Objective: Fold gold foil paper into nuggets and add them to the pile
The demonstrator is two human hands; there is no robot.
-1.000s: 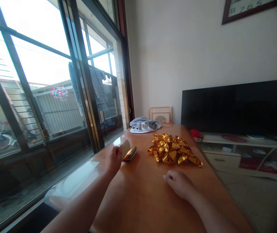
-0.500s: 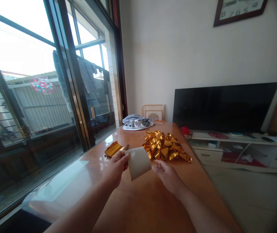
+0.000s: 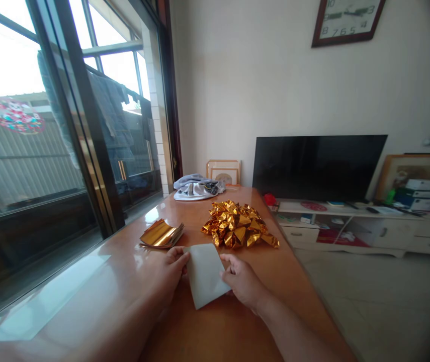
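Note:
A single sheet of paper, its white side up, lies flat on the glossy orange table in front of me. My left hand pinches the sheet's left edge. My right hand holds its right edge, fingers curled on it. A small stack of gold foil sheets rests just beyond my left hand. A heap of folded gold foil pieces sits beyond the sheet, toward the middle of the table.
Crumpled grey cloth and a small picture frame sit at the table's far end. Sliding glass window runs along the left. A black TV on a low white cabinet stands to the right.
My left hand lifted one sheet off the gold stack, carried it right and toward me, and my right hand came up to take its other edge. The sheet now lies flat.

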